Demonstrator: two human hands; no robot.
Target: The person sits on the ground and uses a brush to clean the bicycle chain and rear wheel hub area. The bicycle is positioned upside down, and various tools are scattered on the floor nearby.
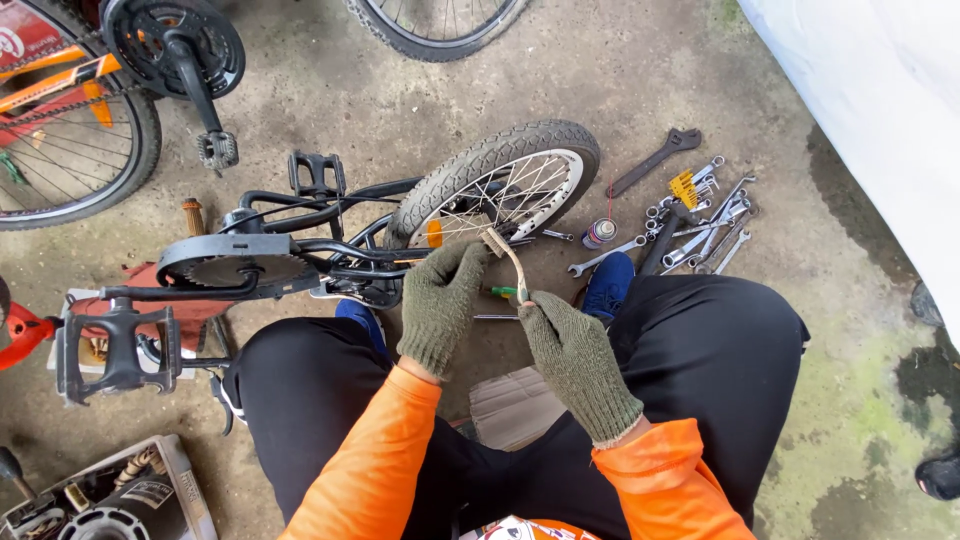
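Observation:
Both my hands wear olive knit gloves over orange sleeves. My right hand (568,345) grips the handle end of a small wire brush (505,258). My left hand (442,300) closes around the brush near its bristled head. The brush is held just in front of the rear wheel (500,170) of a small upturned black bicycle (300,245), whose wheel has a white rim and an orange reflector. My legs in black trousers and blue shoes (608,285) flank the hands.
Several wrenches (700,215), a black spanner and a small spray can (598,233) lie on the concrete at the right. An orange bicycle (70,90) stands at the upper left, another tyre at the top. An open toolbox (110,495) sits lower left.

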